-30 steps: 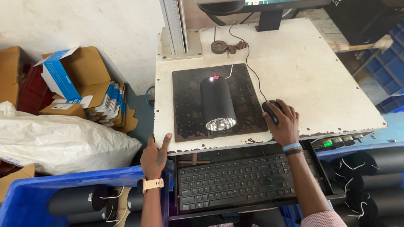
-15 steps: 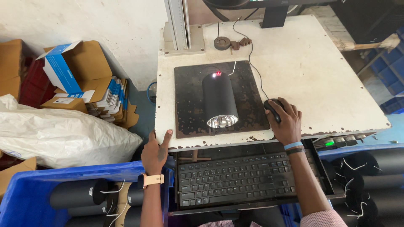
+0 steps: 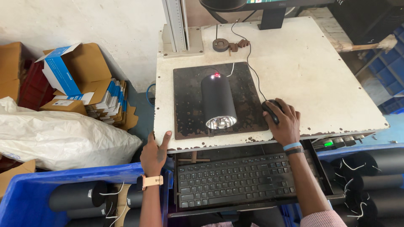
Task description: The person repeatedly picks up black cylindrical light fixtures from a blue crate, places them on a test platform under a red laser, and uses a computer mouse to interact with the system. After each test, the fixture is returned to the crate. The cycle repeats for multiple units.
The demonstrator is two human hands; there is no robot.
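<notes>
Head view. One matte black cylindrical lamp housing point(image 3: 218, 100) lies on its side on a worn, rust-pitted dark plate point(image 3: 189, 105); its shiny reflector end faces the person. The plate sits on a scuffed white table point(image 3: 320, 75). Right of the housing, the right hand point(image 3: 284, 122) is cupped over one black wired mouse point(image 3: 270, 110), grasping it. Left of the housing, the left hand point(image 3: 155, 153) rests open against the table edge, holding nothing. One black keyboard point(image 3: 240, 180) lies below the housing.
</notes>
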